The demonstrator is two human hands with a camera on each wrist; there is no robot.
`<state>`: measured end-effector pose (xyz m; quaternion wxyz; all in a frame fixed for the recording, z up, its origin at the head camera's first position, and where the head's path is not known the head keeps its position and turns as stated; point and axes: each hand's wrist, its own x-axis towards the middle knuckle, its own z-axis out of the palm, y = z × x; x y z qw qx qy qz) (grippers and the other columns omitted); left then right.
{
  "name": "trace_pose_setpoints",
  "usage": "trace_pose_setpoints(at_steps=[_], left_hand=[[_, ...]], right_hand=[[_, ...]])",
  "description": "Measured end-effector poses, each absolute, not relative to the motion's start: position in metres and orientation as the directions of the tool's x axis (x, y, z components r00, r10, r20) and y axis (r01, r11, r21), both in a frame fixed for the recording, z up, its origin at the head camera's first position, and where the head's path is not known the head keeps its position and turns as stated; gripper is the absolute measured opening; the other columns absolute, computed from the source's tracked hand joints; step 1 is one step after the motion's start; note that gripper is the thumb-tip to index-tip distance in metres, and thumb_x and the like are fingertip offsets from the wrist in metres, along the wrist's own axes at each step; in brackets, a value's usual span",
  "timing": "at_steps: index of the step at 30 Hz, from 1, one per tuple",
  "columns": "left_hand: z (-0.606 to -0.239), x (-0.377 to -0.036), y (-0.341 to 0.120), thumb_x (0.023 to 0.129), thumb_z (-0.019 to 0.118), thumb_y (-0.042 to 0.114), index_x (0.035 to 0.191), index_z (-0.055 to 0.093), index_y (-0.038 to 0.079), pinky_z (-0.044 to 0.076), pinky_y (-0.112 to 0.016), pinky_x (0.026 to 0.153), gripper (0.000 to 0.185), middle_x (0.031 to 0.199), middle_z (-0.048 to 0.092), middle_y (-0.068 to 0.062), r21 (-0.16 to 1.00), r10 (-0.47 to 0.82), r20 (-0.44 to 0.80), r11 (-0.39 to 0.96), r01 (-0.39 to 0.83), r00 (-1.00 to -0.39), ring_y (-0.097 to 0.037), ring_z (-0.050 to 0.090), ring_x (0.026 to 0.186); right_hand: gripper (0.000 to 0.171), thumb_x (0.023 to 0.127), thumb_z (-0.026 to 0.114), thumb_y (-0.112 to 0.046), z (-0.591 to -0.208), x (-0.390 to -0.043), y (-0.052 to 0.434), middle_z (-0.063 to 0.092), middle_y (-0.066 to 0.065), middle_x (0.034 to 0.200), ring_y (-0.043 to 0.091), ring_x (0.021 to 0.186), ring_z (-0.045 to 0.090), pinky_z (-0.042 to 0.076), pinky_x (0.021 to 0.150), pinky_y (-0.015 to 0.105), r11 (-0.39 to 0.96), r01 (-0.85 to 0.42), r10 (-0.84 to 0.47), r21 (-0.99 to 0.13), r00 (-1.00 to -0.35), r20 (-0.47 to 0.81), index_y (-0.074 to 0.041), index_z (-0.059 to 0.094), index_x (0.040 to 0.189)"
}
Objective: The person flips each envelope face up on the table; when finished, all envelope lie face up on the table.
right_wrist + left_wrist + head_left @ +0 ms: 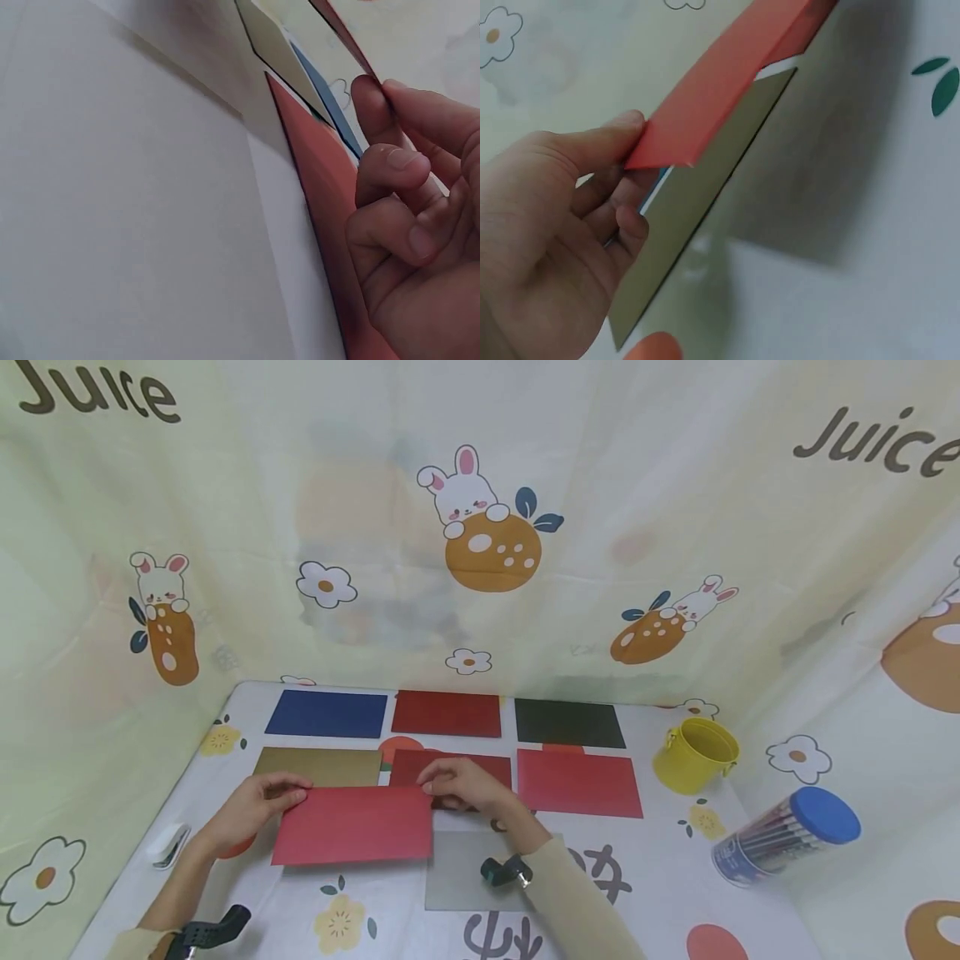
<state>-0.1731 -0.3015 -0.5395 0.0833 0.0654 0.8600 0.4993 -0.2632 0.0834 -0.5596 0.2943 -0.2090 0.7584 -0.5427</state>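
A bright red rectangular paper card [352, 827] hangs slightly above the table between both hands. My left hand [258, 806] pinches its upper left corner between thumb and fingers, as the left wrist view also shows. At the opposite upper corner, my right hand [468, 785] pinches the card with thumb and forefinger, the other fingers curled. Behind it lies an olive-gold card [318, 764], partly covered from view. A dark red card [480, 764] lies beneath the right hand. Under the right forearm is a pale grey sheet [457, 885].
Blue [326, 714], deep red [446, 714] and dark green [570, 723] cards form the back row. A pinkish-red card [577, 783] lies right of centre. Further right stand a yellow bucket [693, 760] and a blue-lidded pen tub [780, 839]. A white stapler-like object [171, 846] sits at left.
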Motion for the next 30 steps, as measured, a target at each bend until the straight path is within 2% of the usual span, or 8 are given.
trace_pose_setpoints(at_steps=[8, 13, 16, 20, 24, 27, 30], left_hand=[[-0.552, -0.188, -0.286, 0.098, 0.067, 0.032, 0.13, 0.065, 0.005, 0.056, -0.027, 0.083, 0.042, 0.12, 0.068, -0.011, 0.934, 0.139, -0.097, 0.354, -0.042, -0.986, -0.014, 0.066, 0.1], [-0.559, -0.2, -0.268, 0.098, 0.066, 0.034, 0.133, 0.063, 0.005, 0.057, -0.031, 0.077, 0.045, 0.118, 0.068, -0.01, 0.952, 0.118, -0.119, 0.294, -0.08, -0.986, -0.018, 0.067, 0.094], [-0.56, -0.209, -0.252, 0.097, 0.067, 0.037, 0.135, 0.062, 0.004, 0.057, -0.032, 0.075, 0.05, 0.117, 0.067, -0.009, 0.97, 0.117, -0.143, 0.215, -0.116, -0.983, -0.02, 0.067, 0.092], [-0.558, -0.222, -0.228, 0.098, 0.065, 0.034, 0.139, 0.057, 0.0, 0.057, -0.029, 0.08, 0.053, 0.119, 0.067, -0.003, 0.988, 0.153, -0.15, 0.064, -0.142, -0.977, -0.017, 0.067, 0.098], [-0.559, -0.232, -0.203, 0.102, 0.061, 0.022, 0.14, 0.051, -0.008, 0.057, -0.029, 0.084, 0.05, 0.119, 0.069, -0.002, 0.987, 0.224, -0.108, -0.089, -0.131, -0.969, -0.015, 0.068, 0.101], [-0.561, -0.237, -0.185, 0.102, 0.06, 0.02, 0.143, 0.049, -0.008, 0.056, -0.029, 0.088, 0.05, 0.122, 0.068, -0.004, 0.979, 0.276, -0.068, -0.164, -0.117, -0.959, -0.017, 0.068, 0.107], [-0.563, -0.24, -0.171, 0.103, 0.058, 0.021, 0.144, 0.047, -0.006, 0.054, -0.029, 0.093, 0.051, 0.129, 0.065, -0.006, 0.972, 0.329, -0.019, -0.213, -0.094, -0.944, -0.018, 0.066, 0.114]], right_hand=[[0.026, 0.093, 0.071, -0.037, -0.557, -0.268, 0.102, 0.05, 0.004, 0.065, 0.017, 0.056, 0.046, 0.039, 0.053, 0.027, 0.28, 0.07, -0.586, -0.957, -0.777, -0.228, -0.022, 0.072, 0.115], [0.032, 0.093, 0.072, -0.038, -0.553, -0.273, 0.118, 0.05, 0.004, 0.065, 0.016, 0.057, 0.045, 0.038, 0.052, 0.027, 0.228, 0.128, -0.55, -0.965, -0.801, -0.236, -0.018, 0.07, 0.118], [0.033, 0.093, 0.072, -0.036, -0.552, -0.275, 0.133, 0.049, 0.004, 0.066, 0.016, 0.057, 0.044, 0.037, 0.052, 0.027, 0.162, 0.175, -0.515, -0.971, -0.824, -0.234, -0.015, 0.07, 0.118], [0.034, 0.094, 0.071, -0.033, -0.553, -0.276, 0.157, 0.048, 0.004, 0.067, 0.016, 0.057, 0.043, 0.035, 0.051, 0.026, 0.071, 0.236, -0.473, -0.969, -0.847, -0.241, -0.011, 0.068, 0.12], [0.044, 0.096, 0.069, -0.029, -0.552, -0.276, 0.183, 0.048, 0.003, 0.069, 0.015, 0.057, 0.042, 0.033, 0.05, 0.025, 0.009, 0.254, -0.427, -0.967, -0.874, -0.233, -0.002, 0.059, 0.13], [0.05, 0.099, 0.065, -0.025, -0.551, -0.275, 0.2, 0.049, 0.002, 0.071, 0.014, 0.058, 0.041, 0.033, 0.05, 0.023, -0.041, 0.242, -0.386, -0.97, -0.899, -0.208, 0.006, 0.051, 0.136], [0.05, 0.099, 0.065, -0.024, -0.549, -0.274, 0.213, 0.052, 0.0, 0.076, 0.012, 0.059, 0.041, 0.032, 0.049, 0.022, -0.082, 0.239, -0.348, -0.968, -0.917, -0.197, 0.007, 0.05, 0.135]])
